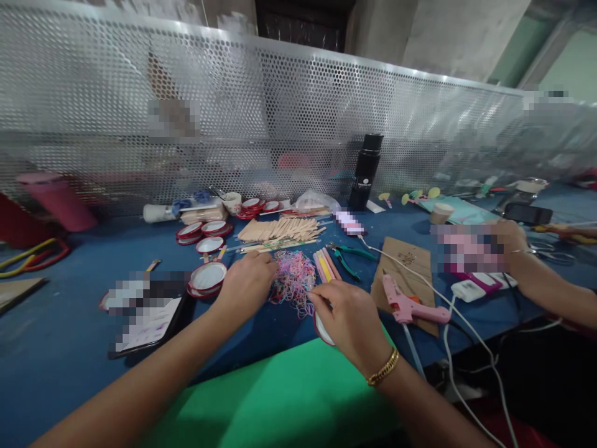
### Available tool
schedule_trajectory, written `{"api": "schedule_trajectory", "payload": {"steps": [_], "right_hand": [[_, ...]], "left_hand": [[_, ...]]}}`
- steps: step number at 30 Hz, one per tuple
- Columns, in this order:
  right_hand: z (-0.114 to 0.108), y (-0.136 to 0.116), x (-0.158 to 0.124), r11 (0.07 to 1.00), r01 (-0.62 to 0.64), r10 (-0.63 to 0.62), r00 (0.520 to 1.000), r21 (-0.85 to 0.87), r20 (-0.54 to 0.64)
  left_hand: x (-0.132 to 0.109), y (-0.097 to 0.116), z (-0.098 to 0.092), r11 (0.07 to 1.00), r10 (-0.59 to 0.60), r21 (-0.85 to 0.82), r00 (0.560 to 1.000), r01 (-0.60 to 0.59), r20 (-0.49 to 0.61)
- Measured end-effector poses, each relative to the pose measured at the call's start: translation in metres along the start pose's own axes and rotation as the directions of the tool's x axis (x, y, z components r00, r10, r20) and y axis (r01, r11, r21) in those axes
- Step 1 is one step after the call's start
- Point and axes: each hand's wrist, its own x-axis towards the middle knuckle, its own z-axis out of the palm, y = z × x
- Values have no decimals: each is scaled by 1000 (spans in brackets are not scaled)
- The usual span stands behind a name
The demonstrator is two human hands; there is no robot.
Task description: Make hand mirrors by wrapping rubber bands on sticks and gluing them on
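Observation:
A tangled pile of small multicoloured loops, like rubber bands, lies on the blue table between my hands. My left hand is closed at the pile's left edge, fingertips against the loops. Across from it, my right hand bends thumb and forefinger together at the right edge; anything pinched there is too small to see. Partly hidden under the right hand is a white disc with a red rim. Just beyond that hand lie pink and yellow sticks. Beside my left hand sit stacked red-rimmed white discs.
Flat wooden sticks, teal pliers and a black bottle stand or lie farther back. A pink glue gun rests on cardboard at right, near a white cable. Another person's hand is at far right. A phone lies left.

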Motion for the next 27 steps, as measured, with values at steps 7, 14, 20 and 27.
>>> {"api": "schedule_trajectory", "payload": {"steps": [7,14,20,27], "right_hand": [[1,8,-5,1000,3,-2,1000,14,-32],[5,2,-9,998,21,-20,999,63,-27],[9,4,-11,996,20,-16,999,86,-43],[4,6,-12,977,92,-41,966,191,-254]], "left_hand": [[9,-7,-3,999,17,29,999,-18,42],[27,-38,-37,964,-252,82,968,252,-9],[23,-18,-19,986,-115,85,957,142,-265],[-21,23,22,915,364,-153,927,-374,-88]]}}
